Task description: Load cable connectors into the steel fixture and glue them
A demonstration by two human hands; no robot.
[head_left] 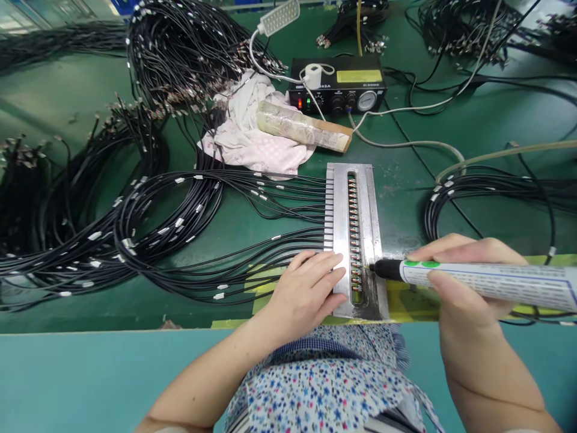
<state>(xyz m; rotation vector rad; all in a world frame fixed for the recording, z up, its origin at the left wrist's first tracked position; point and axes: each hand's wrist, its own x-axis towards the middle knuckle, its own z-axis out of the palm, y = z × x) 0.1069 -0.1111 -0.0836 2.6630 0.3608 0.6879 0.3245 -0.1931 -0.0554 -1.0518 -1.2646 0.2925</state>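
Note:
A metal fixture plate [338,210] lies near the table's front edge, with a long slot through which a row of small cable connectors [354,228] shows. Black cables [288,234] run into its left side. My left hand [306,288] rests flat on the plate's lower left part, its fingers stretched out over the metal and the cable ends. In my right hand [469,282] is a white marker pen [487,279] with a black front end. Its tip reaches the lower part of the slot from the right; whether it touches a connector I cannot tell.
Coiled black cables [135,234] with white tags spread over the left side. Behind the plate are a crumpled cloth [252,138], a taped bar [302,126] and a black control box [336,90] carrying a lamp [279,18]. More cables [496,180] lie at right.

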